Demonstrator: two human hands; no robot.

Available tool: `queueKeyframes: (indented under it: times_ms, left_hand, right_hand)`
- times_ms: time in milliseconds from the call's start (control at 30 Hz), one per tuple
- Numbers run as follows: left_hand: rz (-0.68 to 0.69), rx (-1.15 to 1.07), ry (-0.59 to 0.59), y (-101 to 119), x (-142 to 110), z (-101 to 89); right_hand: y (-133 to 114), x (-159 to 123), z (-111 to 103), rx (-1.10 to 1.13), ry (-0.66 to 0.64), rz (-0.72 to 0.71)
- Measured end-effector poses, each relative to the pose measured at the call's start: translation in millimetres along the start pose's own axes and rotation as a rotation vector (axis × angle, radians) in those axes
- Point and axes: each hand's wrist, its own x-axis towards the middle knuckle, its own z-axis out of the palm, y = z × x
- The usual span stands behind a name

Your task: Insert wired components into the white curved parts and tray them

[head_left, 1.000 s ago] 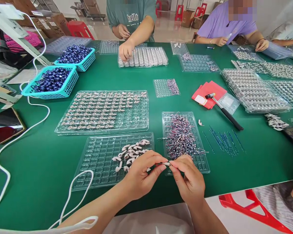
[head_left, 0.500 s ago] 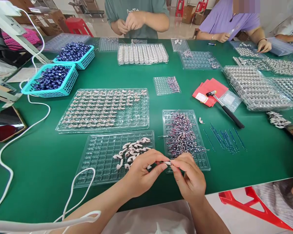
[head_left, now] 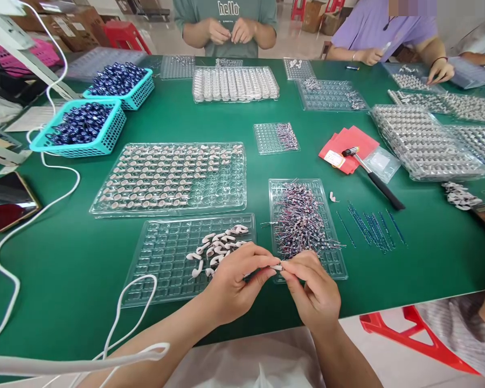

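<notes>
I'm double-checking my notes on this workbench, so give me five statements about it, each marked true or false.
1. The left hand and the right hand pinch one small white piece between them. True.
2. The hammer lies with its head in a basket. False: its head lies over the red sheets.
3. The loose wired parts are heaped on a tray, right of the loose white earbud shells. True.
4. The two light-blue baskets hold white earbud shells. False: they hold glossy dark-blue pieces.
5. A smartphone lies at the left of the view. True.
</notes>
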Motion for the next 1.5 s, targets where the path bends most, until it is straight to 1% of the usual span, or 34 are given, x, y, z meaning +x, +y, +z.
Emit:
queueKeyframes:
  times_ms: [100,300,633,900,1067,1233,1333,1400,1433,1500]
  left_hand:
    - [0.03,0.029,0.011,0,0,0.7]
    - [0.048,0.053,0.019,0,-1,1.0]
    - [0.037,0.06,0.021,2,0,1.0]
    - [0.011,0.05,0.026,2,0,2.1]
    - [-0.057,0.023,0.019,1,-1,1.7]
    - [-0.223,-0.083,-0.004,3,1,2.1]
    - [-0.296,-0.094,-0.002,5,3,0.4]
    - [-0.333,-0.059,0.007,7,6,-7.0]
    - [-0.36,-0.025,0.019,9,9,-13.8]
    - [-0.423,0.071,0.046,11,13,-33.8]
  right_hand:
    - [0,-1,0,-0.001,-0.007,0.003]
    - [2,-1,0,0.0,-0.006,0.008]
    - [0,0,0,-0.013,-0.013,0.006]
    - [-2,2,2,-0.083,-0.014,-0.021]
    - [-1,2,3,-0.135,-0.011,-0.038]
    - [-1,2,3,-0.122,0.005,-0.002]
    - [0,0,2,-0.122,0.021,0.03]
    - [2,-3,2,-0.128,0.03,0.052]
    - [4,-5,2,-0.129,0.037,0.061]
    - [8,-8,1,-0.12,0.042,0.09]
